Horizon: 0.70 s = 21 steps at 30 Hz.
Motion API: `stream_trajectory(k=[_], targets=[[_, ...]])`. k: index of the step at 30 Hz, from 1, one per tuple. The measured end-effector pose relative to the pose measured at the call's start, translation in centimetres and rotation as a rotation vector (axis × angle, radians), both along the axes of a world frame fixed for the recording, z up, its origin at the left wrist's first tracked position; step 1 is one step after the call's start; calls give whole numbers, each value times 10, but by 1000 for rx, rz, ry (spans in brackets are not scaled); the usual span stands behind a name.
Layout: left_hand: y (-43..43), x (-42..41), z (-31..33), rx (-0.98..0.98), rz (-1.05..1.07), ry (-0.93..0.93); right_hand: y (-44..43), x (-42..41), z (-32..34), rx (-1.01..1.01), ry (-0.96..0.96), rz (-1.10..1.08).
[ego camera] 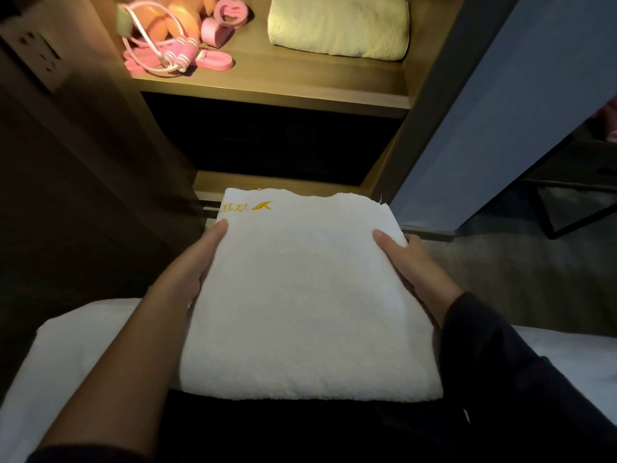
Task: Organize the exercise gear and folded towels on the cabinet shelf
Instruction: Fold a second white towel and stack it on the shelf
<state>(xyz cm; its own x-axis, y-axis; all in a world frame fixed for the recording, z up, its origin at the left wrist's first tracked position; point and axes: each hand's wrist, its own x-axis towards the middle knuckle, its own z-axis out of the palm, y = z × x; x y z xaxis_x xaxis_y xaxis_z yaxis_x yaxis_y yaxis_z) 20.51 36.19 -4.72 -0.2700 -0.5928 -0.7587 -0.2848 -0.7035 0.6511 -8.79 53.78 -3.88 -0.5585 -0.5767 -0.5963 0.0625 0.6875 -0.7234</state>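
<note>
Your left hand point(197, 262) grips the folded white towel point(307, 295) at nine o'clock, your right hand point(414, 265) at three; the lit shelf point(283, 71) sits at twelve o'clock.

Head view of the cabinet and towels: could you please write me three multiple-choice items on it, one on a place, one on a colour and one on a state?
1. Where on the lit shelf does the cream towel lie?
A. right side
B. left side
C. hanging off the front edge

2. What colour is most of the exercise gear?
A. blue
B. pink
C. black

3. How is the white towel held?
A. by one hand only
B. by neither hand
C. by both hands, one at each side

Key: 1 A, it lies at the shelf's right and the gear at the left; 2 B, the bands and handles are pink; 3 C, the left hand and right hand grip opposite edges, thumbs on top.
</note>
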Motion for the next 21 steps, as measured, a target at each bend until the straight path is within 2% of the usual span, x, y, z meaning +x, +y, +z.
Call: stream_trajectory(k=[2, 4, 6, 8, 11, 12, 14, 16, 19, 21], targets=[[-14, -6, 2, 55, 12, 34, -1, -12, -1, -62, -301, -64], [-31, -13, 4, 106, 62, 29, -6, -22, 4, -82, -430, -108], [-43, -19, 6, 153, 104, 60, -16, -25, 7, -67, -434, -145], [-47, -23, 7, 157, 106, 87, -25, -24, 4, -118, -326, -180], [-44, -30, -2, -71, 174, 60, -27, -30, 0, -119, 14, -241], [-42, -31, -4, -159, 196, 10, -26, -32, 1, -112, 49, -230], [-43, -32, -9, -215, 159, -83, -26, -38, -1, -69, 45, -186], [-51, -29, -8, -115, 52, -127, -30, -42, 0, 40, -5, -113], [-64, -29, -1, 35, -88, -104, -37, -50, 4, 52, -269, 5], [-68, -40, 4, 17, -137, -102, -45, -50, 5, -2, -350, -12]])
